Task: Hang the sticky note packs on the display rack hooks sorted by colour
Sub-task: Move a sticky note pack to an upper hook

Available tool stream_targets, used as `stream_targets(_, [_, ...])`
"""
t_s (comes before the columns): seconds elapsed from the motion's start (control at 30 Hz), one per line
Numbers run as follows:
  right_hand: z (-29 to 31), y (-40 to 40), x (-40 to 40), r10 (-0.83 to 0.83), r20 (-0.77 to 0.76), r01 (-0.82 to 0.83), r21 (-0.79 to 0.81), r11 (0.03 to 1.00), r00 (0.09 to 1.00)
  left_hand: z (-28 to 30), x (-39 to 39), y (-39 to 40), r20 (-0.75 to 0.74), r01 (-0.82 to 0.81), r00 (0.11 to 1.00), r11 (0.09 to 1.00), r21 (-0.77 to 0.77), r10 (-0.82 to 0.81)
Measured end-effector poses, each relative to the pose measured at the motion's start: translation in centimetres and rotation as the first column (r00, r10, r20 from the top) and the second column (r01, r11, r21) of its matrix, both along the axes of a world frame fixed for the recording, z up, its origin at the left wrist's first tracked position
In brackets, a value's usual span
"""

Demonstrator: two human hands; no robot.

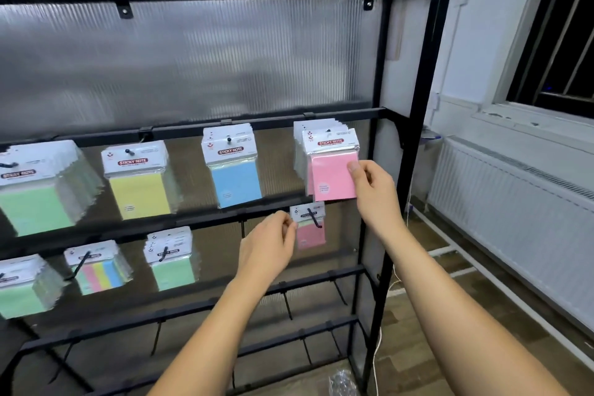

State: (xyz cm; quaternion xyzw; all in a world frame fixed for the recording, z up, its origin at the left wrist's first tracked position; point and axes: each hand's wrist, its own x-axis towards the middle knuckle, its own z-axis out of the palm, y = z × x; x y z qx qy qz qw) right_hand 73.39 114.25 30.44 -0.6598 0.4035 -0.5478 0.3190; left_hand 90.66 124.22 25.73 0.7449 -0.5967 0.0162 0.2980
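Note:
On the black display rack (pixel 414 125), the upper row of hooks holds green packs (pixel 35 202), a yellow pack (pixel 139 190), a blue pack (pixel 234 182) and a stack of pink packs (pixel 329 170). My right hand (pixel 369 186) pinches the right edge of the front pink pack. Below it a smaller pink pack (pixel 310 230) hangs on a hook, and my left hand (pixel 273 241) pinches its left edge. The lower row also carries green packs (pixel 22 296), a multicolour pack (pixel 99 276) and another green pack (pixel 173 272).
Bare hooks (pixel 286 302) stick out from the two lowest bars. A corrugated translucent panel (pixel 193 58) backs the rack. A white radiator (pixel 514 212) and a window sill (pixel 540 125) lie to the right. A clear plastic wrapper (pixel 342 382) lies on the wooden floor.

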Motion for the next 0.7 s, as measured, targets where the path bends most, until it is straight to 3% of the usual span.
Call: stream_targets(0.7, [0.8,-3.1,-0.1,0.089,0.02,-0.09,0.069,0.994,0.996,-0.3,-0.3,-1.2,-0.015,-0.052,0.999,0.999,-0.002,0.052])
